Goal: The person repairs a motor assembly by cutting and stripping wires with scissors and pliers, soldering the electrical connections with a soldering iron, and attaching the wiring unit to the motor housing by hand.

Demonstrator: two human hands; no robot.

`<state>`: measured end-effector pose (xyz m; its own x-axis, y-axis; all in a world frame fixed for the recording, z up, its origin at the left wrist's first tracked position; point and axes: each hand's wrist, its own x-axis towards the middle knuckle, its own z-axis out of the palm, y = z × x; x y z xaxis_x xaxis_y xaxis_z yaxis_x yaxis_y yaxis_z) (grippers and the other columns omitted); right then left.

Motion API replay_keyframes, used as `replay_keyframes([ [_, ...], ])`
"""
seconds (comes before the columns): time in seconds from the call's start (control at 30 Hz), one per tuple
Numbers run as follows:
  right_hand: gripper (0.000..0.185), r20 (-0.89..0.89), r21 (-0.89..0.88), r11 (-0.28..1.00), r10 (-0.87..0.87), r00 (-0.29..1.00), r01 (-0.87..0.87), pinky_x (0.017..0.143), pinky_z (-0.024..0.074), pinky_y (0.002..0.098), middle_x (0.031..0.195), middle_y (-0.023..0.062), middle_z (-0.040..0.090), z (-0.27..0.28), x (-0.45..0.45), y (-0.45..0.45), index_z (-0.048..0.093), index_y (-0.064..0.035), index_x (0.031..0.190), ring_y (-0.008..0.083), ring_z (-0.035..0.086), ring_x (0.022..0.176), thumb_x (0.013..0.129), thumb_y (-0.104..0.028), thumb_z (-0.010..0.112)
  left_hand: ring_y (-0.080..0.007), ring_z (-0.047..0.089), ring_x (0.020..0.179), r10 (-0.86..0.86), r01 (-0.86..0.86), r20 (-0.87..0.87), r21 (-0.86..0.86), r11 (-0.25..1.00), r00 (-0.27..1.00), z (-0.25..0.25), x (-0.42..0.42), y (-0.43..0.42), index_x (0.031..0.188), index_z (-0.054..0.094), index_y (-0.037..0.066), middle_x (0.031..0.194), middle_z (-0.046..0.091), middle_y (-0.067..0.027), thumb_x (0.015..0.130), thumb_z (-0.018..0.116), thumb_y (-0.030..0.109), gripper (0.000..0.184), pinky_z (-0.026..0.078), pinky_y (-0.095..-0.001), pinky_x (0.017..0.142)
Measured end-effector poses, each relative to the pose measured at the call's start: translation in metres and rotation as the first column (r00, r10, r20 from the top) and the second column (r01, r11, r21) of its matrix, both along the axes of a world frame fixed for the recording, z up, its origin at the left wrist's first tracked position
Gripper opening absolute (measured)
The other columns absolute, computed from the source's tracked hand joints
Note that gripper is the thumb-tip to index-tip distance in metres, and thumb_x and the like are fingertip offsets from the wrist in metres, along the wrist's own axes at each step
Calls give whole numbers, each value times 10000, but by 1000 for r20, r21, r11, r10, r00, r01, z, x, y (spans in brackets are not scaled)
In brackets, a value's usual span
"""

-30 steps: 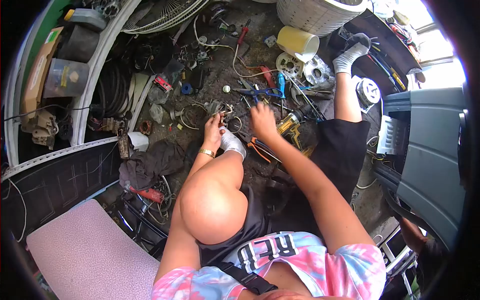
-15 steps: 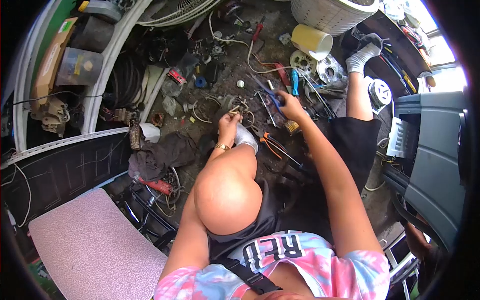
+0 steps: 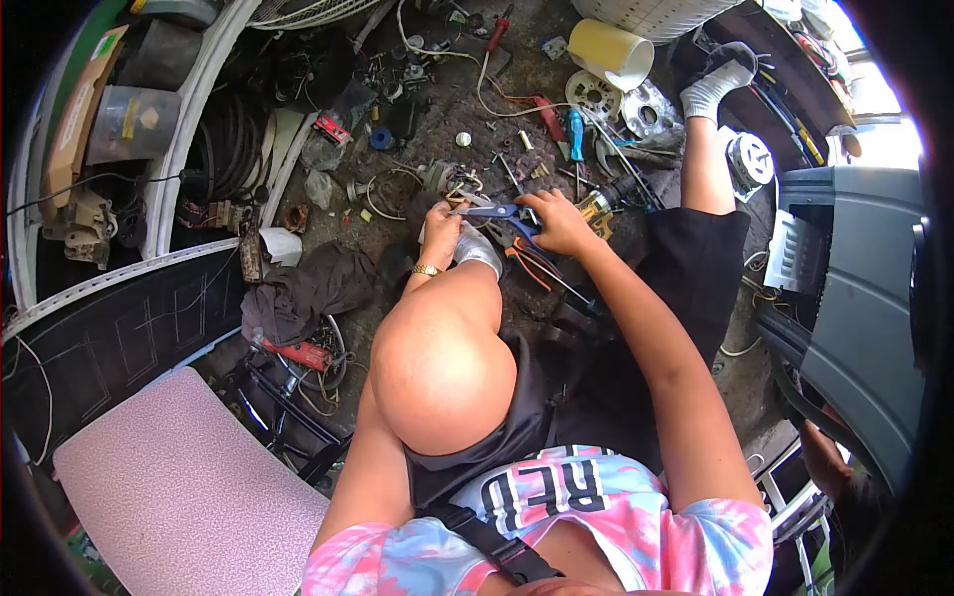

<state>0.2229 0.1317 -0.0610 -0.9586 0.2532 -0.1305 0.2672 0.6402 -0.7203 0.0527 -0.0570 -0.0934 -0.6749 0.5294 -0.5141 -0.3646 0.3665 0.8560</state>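
My right hand (image 3: 561, 223) grips a pair of scissors (image 3: 489, 211) with blue handles. Their blades point left and reach the fingertips of my left hand (image 3: 439, 236). The fingers of that left hand are pinched together beside my foot; what they hold is too small to make out. Just beyond them lies a round metal part with loose wires (image 3: 462, 187), partly hidden by the hand and blades. Below the scissors lie orange-handled pliers (image 3: 527, 266). A yellow power tool (image 3: 598, 211) rests to the right of my right hand.
Beyond my hands lie a blue screwdriver (image 3: 575, 134), a red-handled tool (image 3: 549, 117), a white cap (image 3: 463, 140) and a yellow container (image 3: 609, 55). A dark cloth (image 3: 308, 288) is at left, near a pink padded board (image 3: 189, 487). A grey cabinet (image 3: 860, 278) stands at right.
My right hand has brought the scissors left and down, so the blades now meet my left fingertips. The whole view has shifted slightly.
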Motion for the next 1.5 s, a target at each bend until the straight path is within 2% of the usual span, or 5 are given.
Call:
replay_keyframes([
  [0.13,675,-10,13,1000,-4,1000,4,889,474,452,1089,156,629,5,1,-4,593,-151,1239,372,553,1017,622,-303,820,-49,520,663,-82,76,-74,-75,994,994,12,1,3,1000,680,33,860,650,19,918,628,100,117,414,-223,570],
  [0.57,717,-26,-54,998,-42,999,40,879,479,457,1076,150,636,3,-1,-19,590,-175,1258,373,562,1012,598,-277,853,-80,577,657,57,-57,-72,7,998,996,8,2,4,940,669,-6,805,653,-23,867,565,-33,130,470,-252,593],
  [0.87,727,-113,-101,995,5,994,-16,916,462,451,1074,166,646,-2,-7,-10,584,-145,1267,383,579,1026,609,-298,850,-87,590,747,-28,28,8,43,999,1000,17,0,4,970,666,-10,871,661,-22,891,587,-13,112,485,-249,684],
  [1.23,701,-147,-177,983,22,989,-49,890,469,468,1024,182,643,-14,-9,-11,584,-136,1258,396,582,1008,637,-338,838,-82,591,819,-222,222,-181,-22,975,958,17,-11,0,1021,666,12,916,672,-13,879,607,-1,154,481,-257,721],
  [1.5,710,-120,-68,994,71,990,-80,874,477,462,1040,167,623,-8,-12,-7,568,-147,1267,380,565,1017,633,-315,840,-75,572,795,-284,283,-78,-22,959,956,18,-20,-5,1014,678,14,896,668,6,861,607,-12,171,467,-252,720],
])
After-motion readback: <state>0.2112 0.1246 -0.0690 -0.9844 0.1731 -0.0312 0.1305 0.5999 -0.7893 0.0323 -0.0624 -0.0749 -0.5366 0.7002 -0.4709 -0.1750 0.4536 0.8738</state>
